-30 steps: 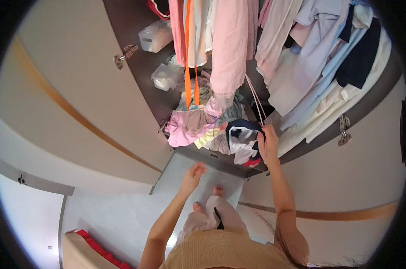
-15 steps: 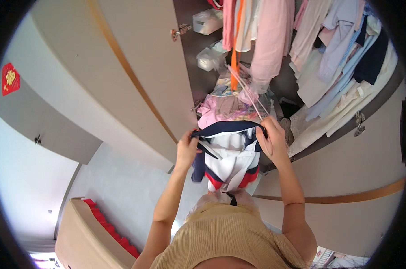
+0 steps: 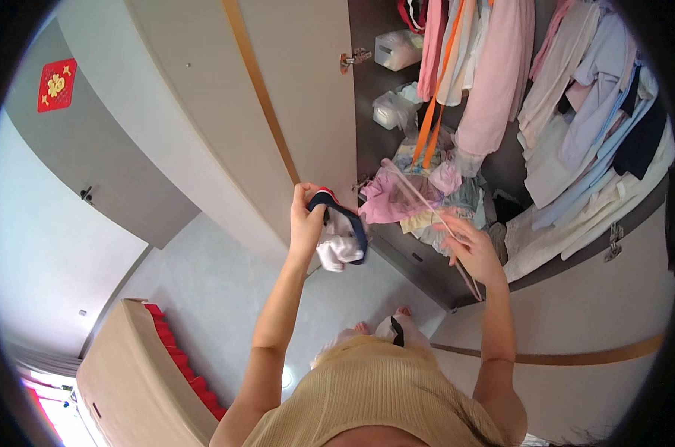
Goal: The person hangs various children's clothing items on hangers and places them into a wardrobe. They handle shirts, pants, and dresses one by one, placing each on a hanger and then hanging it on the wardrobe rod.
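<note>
Bunched in my left hand (image 3: pixel 305 222) is a white garment (image 3: pixel 342 247) with navy and red trim. My fingers pinch its navy edge, and the rest hangs in a bundle over the floor. My right hand (image 3: pixel 473 252), slightly blurred, holds a thin pale pink clothes hanger (image 3: pixel 418 192) with nothing on it. The hanger slants from the clothes pile in the wardrobe down past my fingers. Below it lies a heap of folded clothes (image 3: pixel 388 195), pink and yellow among them, on the wardrobe's bottom.
Pink and white clothes (image 3: pixel 494 82) and an orange strap (image 3: pixel 429 123) hang in the open wardrobe. More shirts (image 3: pixel 598 119) hang at the right. Clear plastic bins (image 3: pixel 395 108) sit on the inner left side. A wardrobe door (image 3: pixel 308 97) stands open. A beige bed-like piece (image 3: pixel 140 372) with red ruffle is lower left.
The garment, earlier stretched between both hands, is now gathered in my left hand alone. My right hand has let go of it and keeps the hanger. The view has shifted.
</note>
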Demonstrator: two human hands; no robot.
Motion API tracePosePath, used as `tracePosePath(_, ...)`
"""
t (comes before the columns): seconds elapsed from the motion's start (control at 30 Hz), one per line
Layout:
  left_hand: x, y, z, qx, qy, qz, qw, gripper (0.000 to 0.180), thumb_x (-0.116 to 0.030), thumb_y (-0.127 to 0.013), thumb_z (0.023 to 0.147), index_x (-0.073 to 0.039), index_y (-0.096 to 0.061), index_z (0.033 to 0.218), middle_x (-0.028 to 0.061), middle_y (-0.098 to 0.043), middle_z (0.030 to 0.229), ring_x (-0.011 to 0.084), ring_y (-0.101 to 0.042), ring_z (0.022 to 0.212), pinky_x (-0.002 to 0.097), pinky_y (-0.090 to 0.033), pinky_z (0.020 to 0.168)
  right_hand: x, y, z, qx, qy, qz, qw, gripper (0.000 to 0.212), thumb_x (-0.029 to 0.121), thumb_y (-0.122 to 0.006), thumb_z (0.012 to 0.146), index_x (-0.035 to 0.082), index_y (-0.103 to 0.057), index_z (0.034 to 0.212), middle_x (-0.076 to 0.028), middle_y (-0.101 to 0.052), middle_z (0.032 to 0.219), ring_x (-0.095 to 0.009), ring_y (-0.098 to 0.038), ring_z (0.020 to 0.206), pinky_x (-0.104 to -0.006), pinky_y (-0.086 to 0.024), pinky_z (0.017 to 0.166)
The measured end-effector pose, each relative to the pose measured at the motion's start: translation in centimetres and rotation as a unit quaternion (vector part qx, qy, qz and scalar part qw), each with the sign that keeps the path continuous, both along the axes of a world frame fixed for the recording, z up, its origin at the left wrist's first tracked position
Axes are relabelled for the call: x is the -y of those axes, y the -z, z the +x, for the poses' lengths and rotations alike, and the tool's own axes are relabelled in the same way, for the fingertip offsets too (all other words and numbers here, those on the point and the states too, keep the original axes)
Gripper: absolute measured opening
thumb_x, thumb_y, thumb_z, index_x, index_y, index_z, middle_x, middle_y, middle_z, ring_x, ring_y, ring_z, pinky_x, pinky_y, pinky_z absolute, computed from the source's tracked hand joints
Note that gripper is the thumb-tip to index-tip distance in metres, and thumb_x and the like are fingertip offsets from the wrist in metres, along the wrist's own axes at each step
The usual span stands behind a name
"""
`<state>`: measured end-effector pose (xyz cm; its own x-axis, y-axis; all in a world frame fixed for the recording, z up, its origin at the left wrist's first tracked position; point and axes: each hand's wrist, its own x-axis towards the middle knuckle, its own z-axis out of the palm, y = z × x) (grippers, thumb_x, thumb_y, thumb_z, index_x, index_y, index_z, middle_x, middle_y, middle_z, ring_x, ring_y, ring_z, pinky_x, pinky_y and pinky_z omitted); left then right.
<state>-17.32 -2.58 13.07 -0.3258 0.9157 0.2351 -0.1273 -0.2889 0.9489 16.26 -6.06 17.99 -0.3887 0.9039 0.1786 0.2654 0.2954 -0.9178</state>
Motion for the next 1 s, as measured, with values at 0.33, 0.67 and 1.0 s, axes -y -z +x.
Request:
tracePosePath(0.33, -2.5, 1.8, -3.5, -0.287, -0.215, -0.071, 0.931, 0.025, -0.018, -0.067, 0.075, -0.001, -0.054, 0.089, 0.0186, -0.064, 0.073, 0.0384, -0.064, 0.072, 0.0422, -0.050, 0.070, 3.1, 1.9, -4.8, -0.053, -0.078, -0.156, 0.983, 0.024, 0.009, -0.052, 0.099, -0.006, -0.059, 0.117, -0.011, -0.070, 0.101, -0.011, -0.063, 0.052, -0.0212, -0.049, 0.044)
tracePosePath(0.67, 0.7, 0.2, -2.7, -0.340, -0.275, -0.105, 0.893, 0.024, -0.018, -0.068, 0.075, -0.005, -0.054, 0.090, 0.0198, -0.066, 0.075, 0.0417, -0.065, 0.074, 0.0482, -0.050, 0.068, 1.0, 1.5, -10.7, -0.053, -0.096, -0.111, 0.988, 0.024, 0.010, -0.049, 0.099, -0.008, -0.059, 0.112, -0.009, -0.069, 0.087, -0.013, -0.063, 0.049, -0.0242, -0.049, 0.040)
tracePosePath(1.0, 3.7, -2.4, 6.3, -0.413, -0.142, 0.092, 0.895, 0.020, -0.007, -0.065, 0.078, -0.005, -0.057, 0.096, 0.0163, -0.060, 0.086, 0.0405, -0.060, 0.074, 0.0460, -0.048, 0.061, -3.1, 7.1, -14.4, -0.046, 0.051, 0.091, 0.993, 0.017, 0.009, -0.056, 0.095, -0.004, -0.065, 0.088, -0.007, -0.057, 0.054, -0.013, -0.055, 0.045, -0.0314, -0.041, 0.045)
